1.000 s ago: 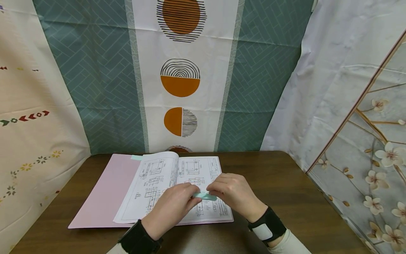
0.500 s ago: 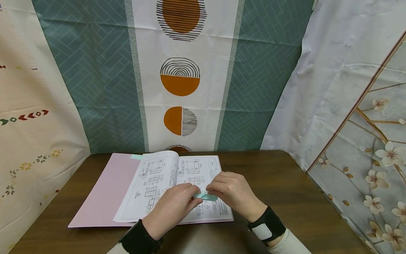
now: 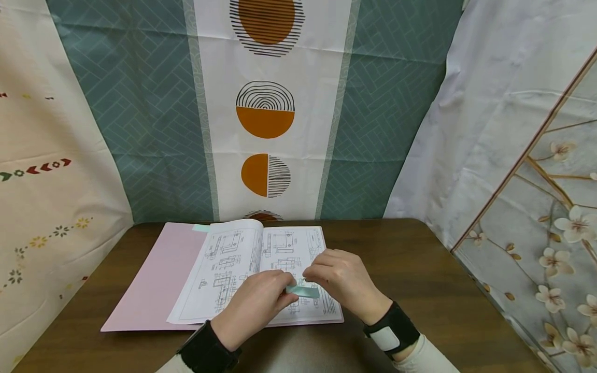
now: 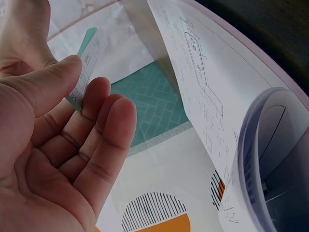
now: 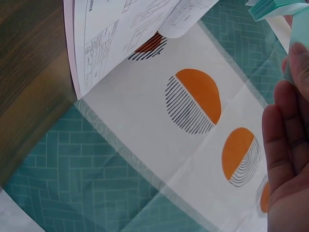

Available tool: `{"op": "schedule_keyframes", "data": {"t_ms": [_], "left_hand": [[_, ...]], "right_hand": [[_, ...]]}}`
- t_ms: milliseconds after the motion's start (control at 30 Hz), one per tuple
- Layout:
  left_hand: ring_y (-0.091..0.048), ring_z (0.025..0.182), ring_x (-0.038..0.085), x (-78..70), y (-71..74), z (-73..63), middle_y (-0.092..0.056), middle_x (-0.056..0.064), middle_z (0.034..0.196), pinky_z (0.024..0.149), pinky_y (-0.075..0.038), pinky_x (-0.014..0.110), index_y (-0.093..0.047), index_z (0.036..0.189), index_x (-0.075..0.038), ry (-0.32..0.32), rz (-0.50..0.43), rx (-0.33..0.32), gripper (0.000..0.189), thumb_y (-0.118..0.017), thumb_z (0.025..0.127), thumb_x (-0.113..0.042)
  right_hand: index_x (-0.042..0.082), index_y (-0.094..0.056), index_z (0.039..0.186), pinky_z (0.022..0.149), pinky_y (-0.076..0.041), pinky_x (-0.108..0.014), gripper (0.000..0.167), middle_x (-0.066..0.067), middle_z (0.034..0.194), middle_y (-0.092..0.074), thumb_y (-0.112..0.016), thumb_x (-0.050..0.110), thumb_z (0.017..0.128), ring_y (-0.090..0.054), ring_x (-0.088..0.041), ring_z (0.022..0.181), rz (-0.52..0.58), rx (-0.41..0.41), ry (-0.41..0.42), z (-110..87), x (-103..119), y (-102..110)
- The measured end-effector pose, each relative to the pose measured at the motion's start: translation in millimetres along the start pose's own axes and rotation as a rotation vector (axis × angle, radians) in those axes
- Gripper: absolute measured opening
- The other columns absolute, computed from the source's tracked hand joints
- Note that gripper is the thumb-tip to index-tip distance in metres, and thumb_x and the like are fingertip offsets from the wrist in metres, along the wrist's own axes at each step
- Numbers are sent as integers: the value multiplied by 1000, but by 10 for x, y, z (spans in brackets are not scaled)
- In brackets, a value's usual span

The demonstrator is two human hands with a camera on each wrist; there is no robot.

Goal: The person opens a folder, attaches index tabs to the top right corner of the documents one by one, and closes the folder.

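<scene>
My left hand (image 3: 258,298) pinches a narrow teal pad of sticky notes (image 3: 304,292) between thumb and fingertips, over the right page of an open booklet (image 3: 289,243). Printed lettering shows on the pad's pale face in the left wrist view. Close to the pad's far end is my right hand (image 3: 345,277), thumb and index finger together. In the right wrist view these fingers pinch a teal sticky note (image 5: 298,36), and the pad's layered edges show at the top right. The booklet's pages carry technical line drawings.
A pink cover (image 3: 149,285) lies flat to the left under the white pages. From the top of the left-hand pages sticks out a pale teal tab (image 3: 201,228). The brown table (image 3: 396,259) ends at patterned cloths hung behind and on both sides.
The teal pad has turned slightly, so its far end sits a little lower and more of its flat face shows. Both hands stay almost in place.
</scene>
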State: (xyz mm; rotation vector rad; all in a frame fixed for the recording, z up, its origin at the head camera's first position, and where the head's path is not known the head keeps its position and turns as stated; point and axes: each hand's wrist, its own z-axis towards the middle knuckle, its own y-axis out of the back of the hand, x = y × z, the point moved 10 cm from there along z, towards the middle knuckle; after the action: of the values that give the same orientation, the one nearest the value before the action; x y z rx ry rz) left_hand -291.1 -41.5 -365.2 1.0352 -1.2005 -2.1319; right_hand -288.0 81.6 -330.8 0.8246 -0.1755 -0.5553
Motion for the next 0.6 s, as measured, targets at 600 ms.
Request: {"op": "schedule_keyframes", "data": {"t_ms": [600], "left_hand": [[-52,72,4,48,-167,-131,-60,-15,80,65,-47,27,-74,95,-17,-14,60,28,19,-91,94,-26]], "right_hand": [[20,-87,98,78,-62,-27,29,10,94,-77,-103,9,76,-68,-10,89,-43,-3,-95,-110,-204,111]]}}
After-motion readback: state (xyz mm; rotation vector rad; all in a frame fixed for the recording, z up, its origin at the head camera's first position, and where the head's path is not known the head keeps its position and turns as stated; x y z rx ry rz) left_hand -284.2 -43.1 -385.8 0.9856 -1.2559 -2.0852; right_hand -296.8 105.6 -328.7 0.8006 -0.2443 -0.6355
